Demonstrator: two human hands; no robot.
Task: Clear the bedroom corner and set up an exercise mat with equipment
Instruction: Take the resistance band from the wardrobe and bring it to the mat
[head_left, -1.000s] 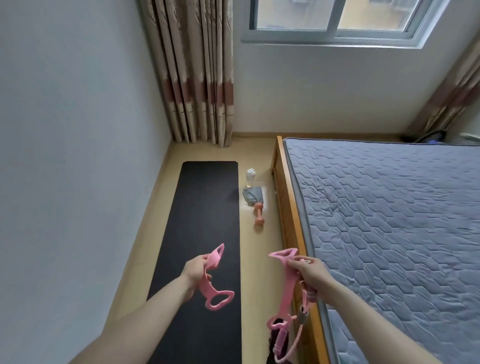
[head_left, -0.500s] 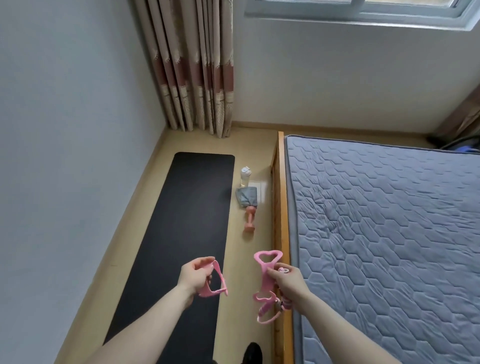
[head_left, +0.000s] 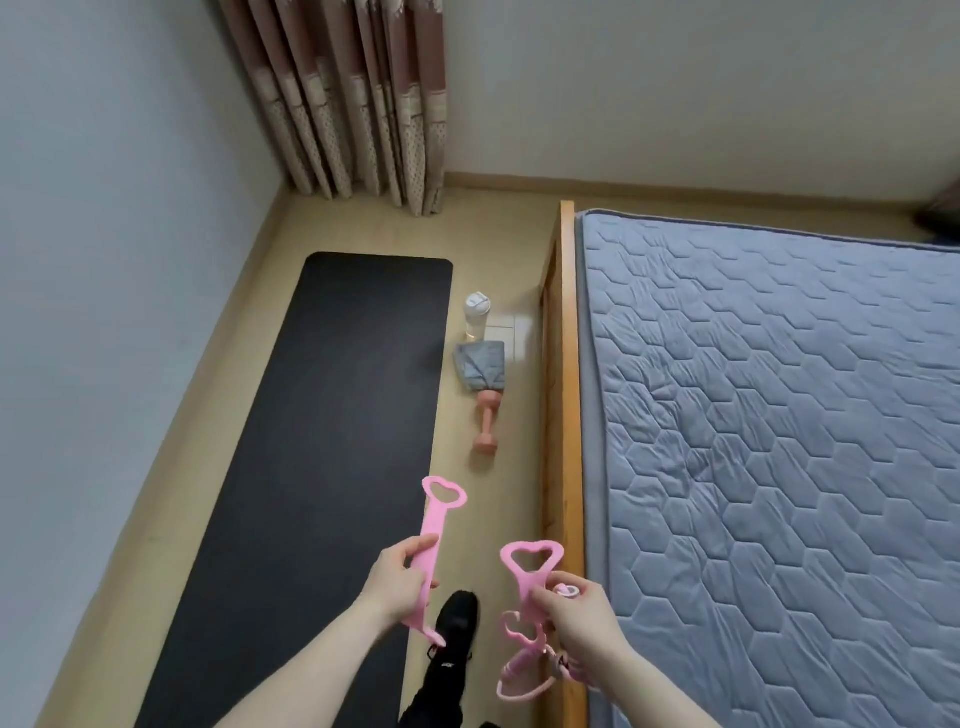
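Head view: pink band (head_left: 434, 540) upright, loop uppermost.

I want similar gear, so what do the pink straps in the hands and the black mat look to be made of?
The pink straps look like soft matte rubber or silicone: one moulded piece with heart-shaped loops, and the bunch in the right hand bends limply. The black mat looks like matte foam or rubber, lying flat with rounded corners.
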